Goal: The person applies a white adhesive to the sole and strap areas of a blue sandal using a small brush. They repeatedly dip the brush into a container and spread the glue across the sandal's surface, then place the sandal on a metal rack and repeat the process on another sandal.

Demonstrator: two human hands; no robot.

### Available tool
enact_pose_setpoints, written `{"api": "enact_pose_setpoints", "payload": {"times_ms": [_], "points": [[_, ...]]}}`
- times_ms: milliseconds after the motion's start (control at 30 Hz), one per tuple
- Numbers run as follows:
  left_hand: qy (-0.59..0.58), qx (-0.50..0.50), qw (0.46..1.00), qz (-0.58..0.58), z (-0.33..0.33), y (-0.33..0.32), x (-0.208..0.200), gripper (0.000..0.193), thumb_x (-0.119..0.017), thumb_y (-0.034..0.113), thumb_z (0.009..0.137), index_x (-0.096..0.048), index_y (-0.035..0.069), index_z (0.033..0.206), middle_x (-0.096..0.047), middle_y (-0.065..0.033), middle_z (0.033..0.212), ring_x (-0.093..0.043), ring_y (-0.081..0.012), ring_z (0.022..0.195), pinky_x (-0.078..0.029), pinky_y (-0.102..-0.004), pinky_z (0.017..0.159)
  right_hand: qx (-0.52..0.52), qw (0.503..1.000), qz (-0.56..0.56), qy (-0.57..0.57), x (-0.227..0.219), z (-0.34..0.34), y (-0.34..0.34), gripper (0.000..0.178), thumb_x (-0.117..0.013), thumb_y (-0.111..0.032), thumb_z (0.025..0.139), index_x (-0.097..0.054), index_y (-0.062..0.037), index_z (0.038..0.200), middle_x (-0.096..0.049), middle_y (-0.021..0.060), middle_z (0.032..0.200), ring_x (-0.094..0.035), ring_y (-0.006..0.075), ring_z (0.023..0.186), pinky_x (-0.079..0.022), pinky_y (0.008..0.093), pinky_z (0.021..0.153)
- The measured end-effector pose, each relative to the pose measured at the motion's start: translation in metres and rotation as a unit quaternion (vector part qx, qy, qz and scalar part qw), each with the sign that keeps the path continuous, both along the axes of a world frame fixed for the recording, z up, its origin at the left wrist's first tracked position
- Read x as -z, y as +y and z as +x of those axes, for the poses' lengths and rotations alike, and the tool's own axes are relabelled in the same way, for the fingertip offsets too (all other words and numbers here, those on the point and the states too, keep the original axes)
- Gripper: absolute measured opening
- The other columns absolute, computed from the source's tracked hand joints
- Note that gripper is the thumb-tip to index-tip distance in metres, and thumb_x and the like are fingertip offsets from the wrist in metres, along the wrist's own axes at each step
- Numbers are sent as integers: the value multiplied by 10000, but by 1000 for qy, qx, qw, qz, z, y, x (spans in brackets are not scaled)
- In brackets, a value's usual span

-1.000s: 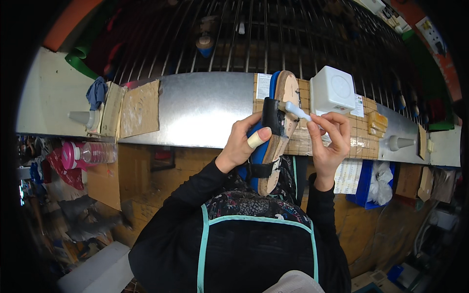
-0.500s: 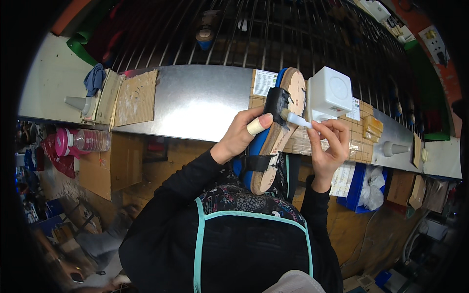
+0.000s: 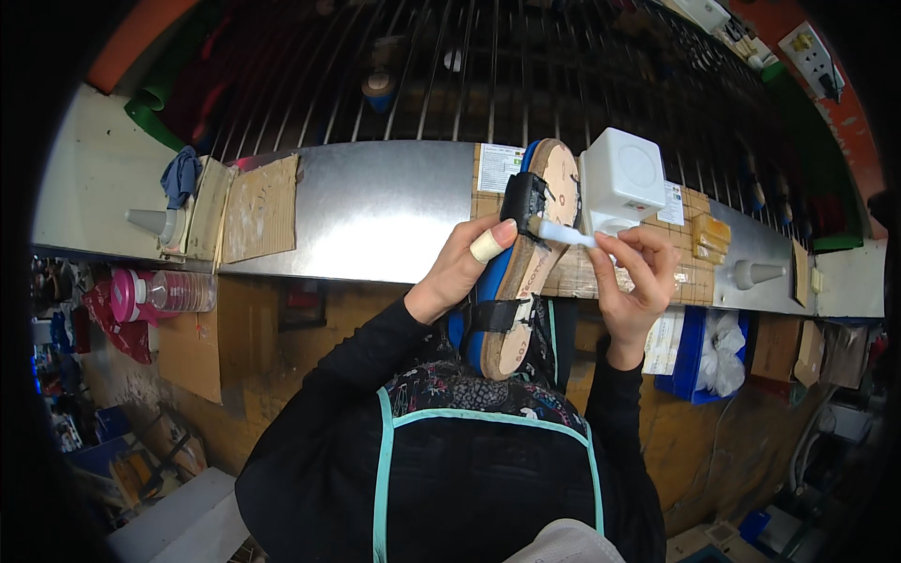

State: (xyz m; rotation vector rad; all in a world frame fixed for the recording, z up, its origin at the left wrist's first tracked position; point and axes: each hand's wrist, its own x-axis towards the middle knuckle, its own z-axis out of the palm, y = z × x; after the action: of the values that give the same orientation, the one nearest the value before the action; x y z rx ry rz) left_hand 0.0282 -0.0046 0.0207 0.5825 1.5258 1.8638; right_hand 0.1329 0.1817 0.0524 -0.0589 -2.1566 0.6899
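My left hand [image 3: 462,261] grips an unfinished sandal [image 3: 511,347] by its side, a tan wrap around the thumb. The sandal slants over the bench edge, its pale bottom facing up, with a cork-brown edge, a blue layer and black straps folded over the sole. Between the thumb and fingers of my right hand [image 3: 636,286] is a small brush [image 3: 566,234] with a whitish handle. Its bristle end meets the sole beside the wide black strap [image 3: 526,200]. A white plastic container [image 3: 624,178] stands just right of the sandal's far end.
Across the metal bench [image 3: 375,206] lies a taped cardboard sheet [image 3: 690,267]. Cardboard pieces [image 3: 261,208] and a grey cone [image 3: 145,221] sit left; another cone [image 3: 758,274] and a yellow block [image 3: 710,236] sit right. Beyond run metal rollers [image 3: 422,103], with another sandal [image 3: 378,89] there.
The brush tip has shifted slightly left along the strap's edge. The whole view has moved a little, and the person at lower left is out of sight.
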Motion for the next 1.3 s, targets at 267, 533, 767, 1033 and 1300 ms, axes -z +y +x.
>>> {"api": "enact_pose_setpoints", "payload": {"times_ms": [267,533,767,1033,1300], "points": [[-78,34,995,44,2,5,4,745,-467,642,892,-553,-35,1190,-645,-140,1039,-646,-171,897,-529,-281,778,-41,986,-163,-17,-3,-3,-3,203,-791,-64,710,-753,-88,908,-600,12,880,-521,105,711,-373,248,690],[-162,17,984,75,5,2,5,765,-428,627,917,-427,-5,1347,-578,-166,1209,-617,-176,1034,-527,-289,859,-16,988,-150,-20,-2,-2,-12,160,-758,-56,767,-740,-37,925,-587,41,894,-500,104,692,-406,218,591],[-179,-52,980,63,0,-5,16,719,-418,609,931,-465,2,1313,-593,-139,1175,-623,-171,997,-526,-288,851,-35,966,-245,-78,19,18,-44,136,-736,-49,793,-736,-29,928,-577,46,886,-496,109,687,-415,213,568],[-128,-94,986,52,5,-3,14,679,-416,588,945,-515,-21,1229,-623,-127,1085,-631,-150,921,-538,-276,783,34,980,-181,-77,27,9,-56,158,-764,-95,771,-749,-79,927,-595,19,910,-480,84,609,-356,248,729],[-39,-102,994,-24,2,-11,14,660,-409,577,954,-576,-41,1115,-653,-102,948,-629,-118,809,-515,-246,699,87,991,-88,-54,28,-1,-57,202,-779,-106,745,-753,-111,945,-607,14,948,-521,95,666,-300,279,792]]}}
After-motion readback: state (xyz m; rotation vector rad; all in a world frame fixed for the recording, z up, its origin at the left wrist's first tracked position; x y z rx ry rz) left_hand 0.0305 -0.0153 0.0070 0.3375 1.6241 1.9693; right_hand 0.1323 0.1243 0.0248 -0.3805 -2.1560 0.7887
